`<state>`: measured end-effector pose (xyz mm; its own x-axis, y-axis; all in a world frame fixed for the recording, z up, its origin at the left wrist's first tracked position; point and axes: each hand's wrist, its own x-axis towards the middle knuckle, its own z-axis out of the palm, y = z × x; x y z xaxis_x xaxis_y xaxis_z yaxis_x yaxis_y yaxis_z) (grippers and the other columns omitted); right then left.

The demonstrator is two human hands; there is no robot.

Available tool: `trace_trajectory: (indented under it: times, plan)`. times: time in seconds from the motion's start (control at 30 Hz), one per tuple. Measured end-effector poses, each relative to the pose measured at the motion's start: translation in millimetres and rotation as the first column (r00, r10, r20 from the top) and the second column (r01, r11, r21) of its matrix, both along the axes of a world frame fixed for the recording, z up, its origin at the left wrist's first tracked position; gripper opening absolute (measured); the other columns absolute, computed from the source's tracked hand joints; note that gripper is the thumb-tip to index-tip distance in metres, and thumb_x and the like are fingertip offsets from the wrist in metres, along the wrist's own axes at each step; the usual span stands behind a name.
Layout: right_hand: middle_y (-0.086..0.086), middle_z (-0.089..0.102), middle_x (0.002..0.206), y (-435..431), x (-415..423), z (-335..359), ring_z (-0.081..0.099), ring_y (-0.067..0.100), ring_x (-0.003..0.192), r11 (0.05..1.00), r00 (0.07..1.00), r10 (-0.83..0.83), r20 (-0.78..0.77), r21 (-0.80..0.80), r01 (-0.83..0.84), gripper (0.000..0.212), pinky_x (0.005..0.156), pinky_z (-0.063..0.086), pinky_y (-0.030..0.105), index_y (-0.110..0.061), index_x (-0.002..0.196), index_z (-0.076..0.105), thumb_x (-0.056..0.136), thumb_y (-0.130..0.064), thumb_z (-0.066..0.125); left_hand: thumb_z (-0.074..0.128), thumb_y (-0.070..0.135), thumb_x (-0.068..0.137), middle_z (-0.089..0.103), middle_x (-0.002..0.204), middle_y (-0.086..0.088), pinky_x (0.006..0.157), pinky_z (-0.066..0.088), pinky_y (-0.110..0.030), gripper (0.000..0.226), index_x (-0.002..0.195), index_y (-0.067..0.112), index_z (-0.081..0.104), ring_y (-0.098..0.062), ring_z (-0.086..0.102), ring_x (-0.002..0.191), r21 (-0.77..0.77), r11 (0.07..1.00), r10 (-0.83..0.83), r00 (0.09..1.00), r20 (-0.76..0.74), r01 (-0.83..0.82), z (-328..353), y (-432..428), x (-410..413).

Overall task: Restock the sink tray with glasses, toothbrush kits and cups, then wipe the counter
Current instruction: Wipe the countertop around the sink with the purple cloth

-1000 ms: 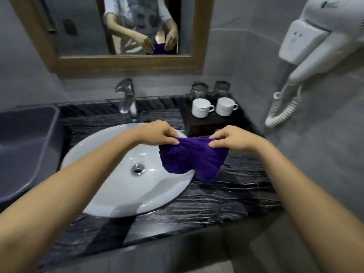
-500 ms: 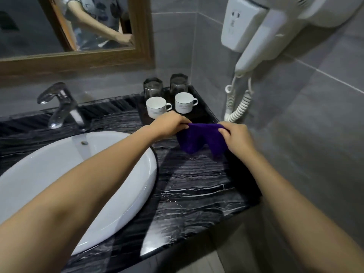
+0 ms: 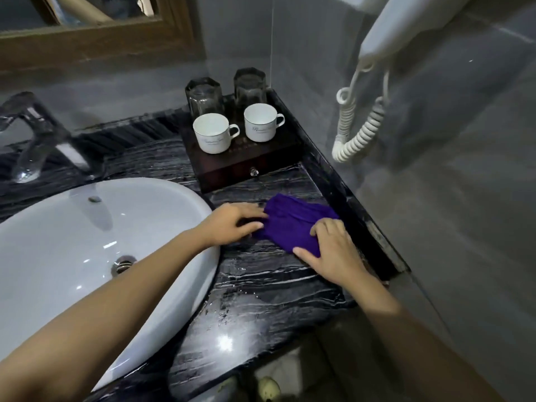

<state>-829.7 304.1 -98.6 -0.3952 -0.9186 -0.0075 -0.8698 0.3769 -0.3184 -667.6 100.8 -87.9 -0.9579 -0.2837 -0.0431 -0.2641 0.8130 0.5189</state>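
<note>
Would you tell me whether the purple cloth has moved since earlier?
Yes: the purple cloth went right, off the basin rim, onto the counter before the tray.

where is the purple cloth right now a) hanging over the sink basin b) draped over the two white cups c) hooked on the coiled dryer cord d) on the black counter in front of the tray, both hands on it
D: the purple cloth lies on the black counter just in front of the wooden tray, with the left hand at its left edge and the right hand on its near side.
</note>
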Motion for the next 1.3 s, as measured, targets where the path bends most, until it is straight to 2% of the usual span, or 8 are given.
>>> trace_trajectory:
  times: [0.1,0.17,0.23,0.33,0.53,0.7,0.9,1.3]
  plan:
    - [-0.002,0.029,0.151,-29,-3,-7,0.019,0.018,0.142,0.984,0.982,0.18,0.057,-0.003,-0.181,0.058,0.118,0.015,0.037,-0.024,0.139,0.038,0.09,-0.055,0.032,0.042,0.04,0.089,0.062,0.126,-0.009,0.104,0.034,-0.027,0.047,0.12,0.011,0.062,-0.022,0.052,0.124,-0.097,0.946,0.296,0.946,-0.13,-0.309,-10,-19,30]
    - [-0.008,0.012,0.159,-45,-6,-18,0.002,0.013,0.147,0.959,0.963,0.268,0.039,0.084,-0.27,0.058,0.119,0.0,0.034,-0.032,0.146,0.023,0.093,-0.055,0.025,0.048,0.029,0.093,0.056,0.133,-0.011,0.107,0.033,-0.032,0.039,0.126,0.01,0.056,-0.024,0.046,0.13,-0.18,0.874,0.435,0.892,-0.124,-0.451,-21,-29,45]
    - [-0.011,0.007,0.159,-52,-9,-29,-0.002,0.011,0.147,0.964,0.968,0.25,-0.013,0.096,-0.247,0.062,0.118,-0.003,0.032,-0.035,0.147,0.019,0.09,-0.06,0.019,0.049,0.029,0.093,0.047,0.141,-0.014,0.111,0.029,-0.037,0.046,0.133,0.007,0.048,-0.027,0.037,0.136,-0.236,0.836,0.49,0.867,-0.086,-0.496,-28,-34,53]
    - [-0.008,0.01,0.159,-64,-15,-36,0.001,0.014,0.147,0.989,0.988,0.141,-0.057,0.053,-0.138,0.066,0.119,0.001,0.033,-0.031,0.147,0.022,0.088,-0.058,0.012,0.039,0.037,0.092,0.043,0.144,-0.014,0.113,0.025,-0.039,0.055,0.137,0.005,0.042,-0.029,0.03,0.139,-0.301,0.841,0.448,0.89,-0.081,-0.45,-34,-39,56]
    - [0.001,0.002,0.16,-114,-31,-36,-0.003,0.02,0.148,0.991,0.995,-0.098,-0.033,0.083,0.101,0.057,0.12,0.003,0.037,-0.022,0.149,0.014,0.098,-0.045,0.024,0.021,0.046,0.094,0.03,0.152,-0.01,0.117,0.01,-0.03,0.063,0.141,0.006,0.034,-0.021,0.017,0.144,-0.323,0.849,0.421,0.905,-0.067,-0.419,-45,-37,60]
    - [-0.001,-0.001,0.16,-136,-34,-36,-0.006,0.02,0.147,0.989,0.997,0.032,-0.076,0.145,-0.021,0.058,0.12,-0.002,0.038,-0.024,0.15,0.007,0.098,-0.047,0.02,0.012,0.054,0.093,0.013,0.156,-0.003,0.117,-0.002,-0.024,0.07,0.146,0.009,0.02,-0.012,0.0,0.144,-0.292,0.872,0.395,0.917,-0.056,-0.393,-51,-38,66]
    - [-0.008,0.002,0.159,-133,4,-33,-0.005,0.016,0.147,0.946,0.951,0.302,-0.059,0.138,-0.292,0.071,0.118,-0.006,0.034,-0.029,0.149,0.008,0.084,-0.057,0.0,0.012,0.051,0.095,0.013,0.156,-0.007,0.116,-0.006,-0.021,0.069,0.146,0.006,0.018,-0.017,0.002,0.145,-0.32,0.864,0.394,0.918,-0.05,-0.388,-51,-36,64]
    - [-0.012,0.008,0.159,-167,43,-33,-0.002,0.012,0.147,0.874,0.877,0.481,0.001,0.082,-0.479,0.052,0.12,-0.004,0.033,-0.027,0.149,0.014,0.1,-0.037,0.027,0.01,0.051,0.096,0.019,0.154,-0.013,0.118,0.0,-0.027,0.069,0.144,0.001,0.016,-0.022,0.009,0.144,-0.325,0.865,0.389,0.92,-0.045,-0.382,-53,-37,65]
